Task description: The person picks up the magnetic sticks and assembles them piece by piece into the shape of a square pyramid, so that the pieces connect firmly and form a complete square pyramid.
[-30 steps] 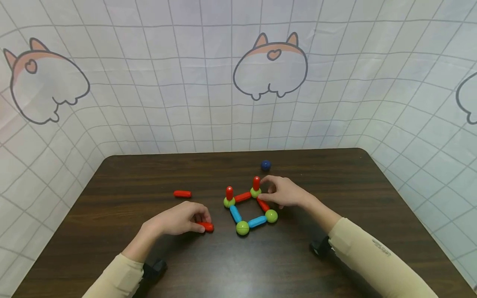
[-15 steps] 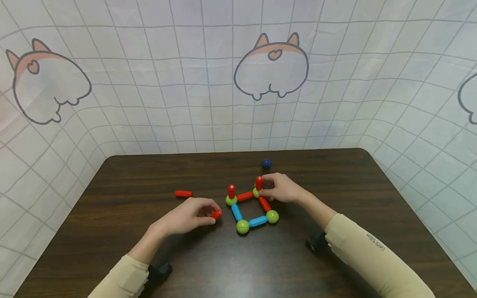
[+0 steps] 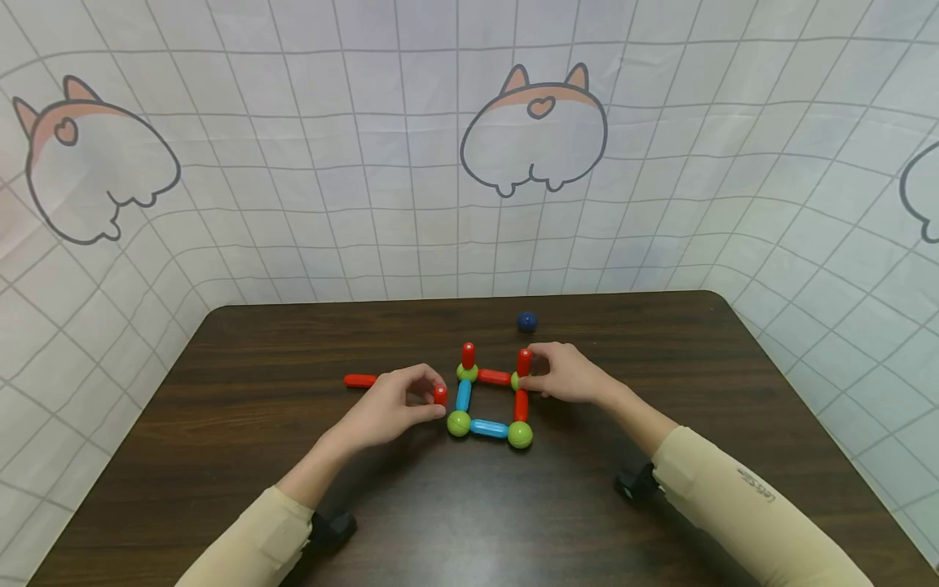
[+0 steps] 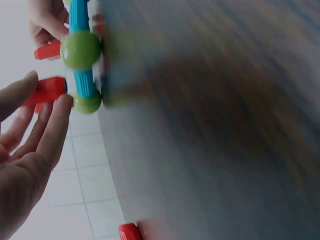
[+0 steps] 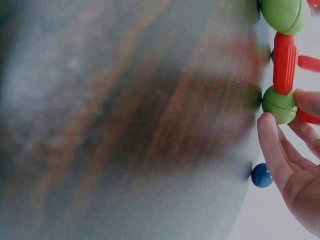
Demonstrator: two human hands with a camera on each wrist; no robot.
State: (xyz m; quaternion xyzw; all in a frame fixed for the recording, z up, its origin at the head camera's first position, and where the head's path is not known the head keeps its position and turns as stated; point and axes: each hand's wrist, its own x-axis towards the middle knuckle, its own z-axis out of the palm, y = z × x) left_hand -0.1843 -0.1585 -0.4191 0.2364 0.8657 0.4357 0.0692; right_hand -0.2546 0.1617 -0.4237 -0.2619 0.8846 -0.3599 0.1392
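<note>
My left hand (image 3: 399,405) pinches a red rod (image 4: 49,91) between thumb and fingers, holding it upright beside the near-left green ball (image 3: 458,423) of a four-sided frame. Green balls at the corners are joined by a left blue rod (image 3: 463,395), a front blue rod (image 3: 489,429), a back red rod (image 3: 495,377) and a right red rod (image 5: 284,64). One upright red rod (image 3: 469,355) stands on the far-left ball, another red rod (image 3: 524,362) on the far-right ball. My right hand (image 3: 570,372) grips that far-right green ball (image 5: 280,104), thumb and fingers on its sides.
A loose red rod (image 3: 360,381) lies to the left, partly behind my left hand. Behind the frame sits a dark blue ball (image 3: 526,321). The dark wooden table (image 3: 469,522) ends at a white gridded cloth (image 3: 330,204).
My left hand has lifted the red rod, turned it upright and moved it right towards the frame. My right hand has taken hold of the far-right ball, and the frame has rotated clockwise.
</note>
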